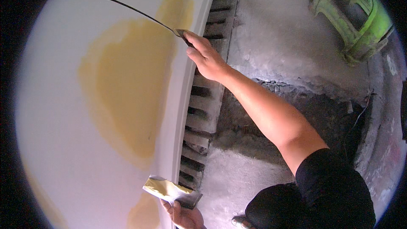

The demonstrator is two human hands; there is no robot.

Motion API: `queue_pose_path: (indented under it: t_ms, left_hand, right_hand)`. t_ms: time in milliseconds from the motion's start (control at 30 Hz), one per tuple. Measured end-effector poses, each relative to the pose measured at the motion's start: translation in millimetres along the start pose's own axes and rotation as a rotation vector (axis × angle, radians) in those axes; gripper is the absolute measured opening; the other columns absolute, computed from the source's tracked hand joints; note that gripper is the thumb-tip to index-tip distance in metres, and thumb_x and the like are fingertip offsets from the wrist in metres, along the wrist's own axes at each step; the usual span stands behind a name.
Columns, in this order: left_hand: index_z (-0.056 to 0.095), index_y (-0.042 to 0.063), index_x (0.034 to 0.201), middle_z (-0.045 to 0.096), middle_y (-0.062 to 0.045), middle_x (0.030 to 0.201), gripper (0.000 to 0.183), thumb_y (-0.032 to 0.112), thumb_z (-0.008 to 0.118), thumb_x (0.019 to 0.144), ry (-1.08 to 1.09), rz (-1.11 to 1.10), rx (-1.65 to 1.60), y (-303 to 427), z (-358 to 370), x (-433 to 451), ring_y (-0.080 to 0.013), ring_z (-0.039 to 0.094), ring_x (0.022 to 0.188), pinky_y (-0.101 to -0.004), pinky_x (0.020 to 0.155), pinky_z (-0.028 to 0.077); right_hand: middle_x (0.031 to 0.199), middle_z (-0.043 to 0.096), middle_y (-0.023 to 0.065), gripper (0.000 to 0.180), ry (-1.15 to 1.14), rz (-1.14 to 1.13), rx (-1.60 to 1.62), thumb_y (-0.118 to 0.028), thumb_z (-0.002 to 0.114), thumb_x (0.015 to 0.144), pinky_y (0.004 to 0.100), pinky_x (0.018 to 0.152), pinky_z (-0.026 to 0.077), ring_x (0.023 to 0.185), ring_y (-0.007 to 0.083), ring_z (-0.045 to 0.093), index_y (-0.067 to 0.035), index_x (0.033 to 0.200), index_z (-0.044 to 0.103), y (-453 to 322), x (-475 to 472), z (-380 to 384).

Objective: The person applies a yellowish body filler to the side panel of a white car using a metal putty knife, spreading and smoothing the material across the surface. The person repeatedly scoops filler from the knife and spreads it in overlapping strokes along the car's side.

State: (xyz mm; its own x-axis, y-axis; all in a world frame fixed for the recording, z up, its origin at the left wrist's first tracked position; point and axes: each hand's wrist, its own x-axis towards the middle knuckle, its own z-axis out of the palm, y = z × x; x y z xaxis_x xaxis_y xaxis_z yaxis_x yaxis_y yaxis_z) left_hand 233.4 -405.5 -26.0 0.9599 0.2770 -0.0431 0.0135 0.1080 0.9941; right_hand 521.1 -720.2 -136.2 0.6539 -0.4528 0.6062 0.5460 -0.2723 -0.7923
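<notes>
A pale vehicle body panel (57, 101) curves down the left half, with a broad smoothed patch of yellow-tan body filler (133, 82) near its edge. A dark seam (117, 2) crosses the upper panel. My right hand (205, 54) grips a thin dark spreader (183, 37); its tip is at the seam's end, beside the filler. At the bottom, my left hand (184, 214) holds a metal plate (187, 198) bearing yellow filler paste (159, 187), close to the panel's lower edge.
A slotted floor grate (203, 114) runs beside the panel. A bright green body part (359, 38) lies at the upper right on dusty concrete (279, 31). Dark, broken floor lies under my right arm. A smaller filler patch (144, 211) is at the panel's bottom.
</notes>
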Motion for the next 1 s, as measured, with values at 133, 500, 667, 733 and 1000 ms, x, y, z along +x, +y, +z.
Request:
queue_pose_path:
  t_ms: [133,500,667,733,1000]
  left_hand:
    - [0.029,0.006,0.158,0.048,-0.015,0.149,0.08,0.018,0.064,0.087,0.021,-0.037,0.041,4.4,2.2,-1.4,-0.0328,0.051,0.13,-0.0461,0.108,0.043]
    - [0.029,0.008,0.158,0.05,-0.014,0.147,0.082,0.017,0.063,0.084,0.062,-0.072,0.011,2.9,-12.5,3.5,-0.032,0.054,0.125,-0.047,0.104,0.045]
    - [0.03,0.008,0.157,0.05,-0.014,0.145,0.08,0.016,0.063,0.085,0.095,-0.085,-0.01,12.7,-17.1,0.2,-0.0319,0.054,0.125,-0.0479,0.105,0.044]
    - [0.03,0.009,0.157,0.05,-0.014,0.145,0.079,0.017,0.063,0.085,0.086,-0.081,0.022,13.5,-18.3,-0.4,-0.0314,0.054,0.125,-0.0477,0.105,0.044]
    - [0.028,0.01,0.157,0.051,-0.013,0.144,0.078,0.017,0.062,0.088,0.116,-0.098,0.065,14.1,-37.3,1.5,-0.0299,0.055,0.124,-0.0455,0.104,0.046]
  right_hand:
    - [0.148,0.047,0.0246,0.047,0.016,-0.218,-0.037,-0.013,0.054,0.101,0.0472,0.115,0.035,0.136,0.0414,0.045,0.003,0.144,0.044,14.0,3.0,9.6]
    - [0.147,0.049,0.0238,0.046,-0.146,-0.324,-0.101,-0.014,0.058,0.098,0.0487,0.114,0.037,0.136,0.041,0.046,0.003,0.14,0.05,-6.7,-29.9,38.9]
    - [0.149,0.047,0.021,0.048,-0.208,-0.332,-0.141,-0.014,0.061,0.095,0.0487,0.113,0.037,0.136,0.0391,0.045,0.002,0.139,0.05,-29.4,-55.4,52.7]
    - [0.151,0.046,0.0193,0.049,-0.239,-0.329,-0.166,-0.015,0.061,0.095,0.0483,0.114,0.036,0.138,0.0373,0.043,0.002,0.14,0.049,-33.5,-62.1,54.1]
    - [0.156,0.041,0.015,0.053,-0.348,-0.298,-0.219,-0.017,0.062,0.096,0.0484,0.113,0.033,0.144,0.0308,0.037,0.0,0.144,0.048,-53.4,-94.8,77.3]
